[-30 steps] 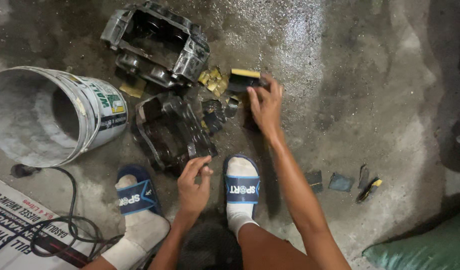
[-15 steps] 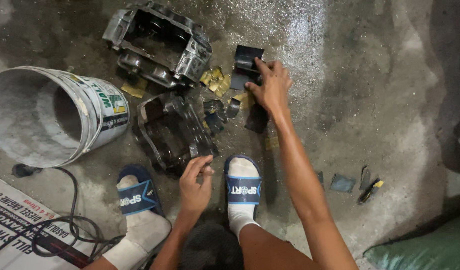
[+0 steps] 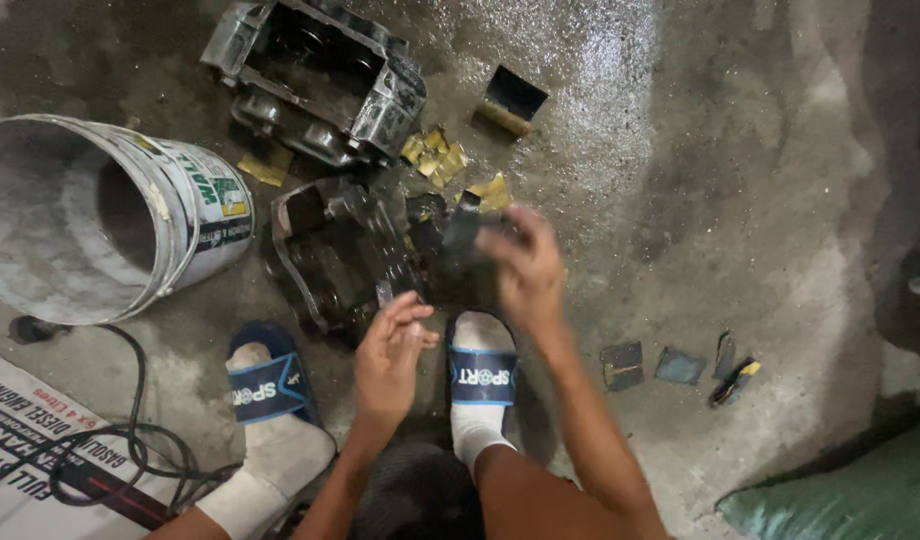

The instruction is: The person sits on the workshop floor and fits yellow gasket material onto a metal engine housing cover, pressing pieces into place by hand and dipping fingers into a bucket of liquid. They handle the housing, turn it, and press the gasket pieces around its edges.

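My right hand (image 3: 528, 268) is blurred with motion above my right foot and grips a dark, flat brake pad (image 3: 462, 238). My left hand (image 3: 390, 350) hovers beside it, fingers pinched on a small grey metal piece (image 3: 383, 293). A dark brake caliper (image 3: 335, 255) lies just beyond my left hand. A larger grey caliper (image 3: 320, 75) lies farther off. Another dark pad with a yellow edge (image 3: 510, 100) rests alone on the floor beyond my right hand. Yellow shims (image 3: 435, 158) are scattered between the calipers.
A white plastic bucket (image 3: 100, 215) lies on its side at the left. A black cable (image 3: 130, 440) loops over a printed cardboard sheet (image 3: 20, 460) at the lower left. Small dark parts (image 3: 670, 365) lie at the right, a green sack (image 3: 840, 500) at the lower right. I wear blue slides (image 3: 265, 385).
My right hand left the yellow-edged pad on the far floor and pulled back toward me with a dark pad in it. The left hand has barely moved.
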Tool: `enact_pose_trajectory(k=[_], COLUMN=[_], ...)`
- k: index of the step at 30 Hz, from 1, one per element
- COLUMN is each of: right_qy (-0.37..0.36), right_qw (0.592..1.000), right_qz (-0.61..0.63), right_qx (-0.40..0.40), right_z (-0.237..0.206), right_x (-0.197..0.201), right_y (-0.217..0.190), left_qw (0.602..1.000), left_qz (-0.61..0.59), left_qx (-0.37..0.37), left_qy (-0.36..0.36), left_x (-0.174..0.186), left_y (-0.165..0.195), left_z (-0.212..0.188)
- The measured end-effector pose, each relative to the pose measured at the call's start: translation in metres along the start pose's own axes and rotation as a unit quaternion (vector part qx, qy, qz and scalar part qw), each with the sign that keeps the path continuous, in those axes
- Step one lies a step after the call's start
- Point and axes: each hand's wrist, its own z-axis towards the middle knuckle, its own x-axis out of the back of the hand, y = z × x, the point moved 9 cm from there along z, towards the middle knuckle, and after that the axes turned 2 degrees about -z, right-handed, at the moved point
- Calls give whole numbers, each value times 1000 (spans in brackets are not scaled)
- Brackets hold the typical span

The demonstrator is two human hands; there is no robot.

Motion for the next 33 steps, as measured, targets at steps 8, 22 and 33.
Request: enact_pose_trajectory(k=[8,22,33], right_qy=[-139,-127,-171], right_qw=[972,755,793], right_qz=[178,559,438], right_qx=[-68,-318,-388], right_z=[-77,-123,-152], right_x=[-32,-81,-29], right_y=[-53,-6,89], left_qw=[999,962,927], left_qz=[24,-155,371], left_qx=[42,221,-18], left_qy=[-3,-37,-47], left_x=[10,22,35], left_y=[-19,-46,-1], left_z=[-1,-28,-36])
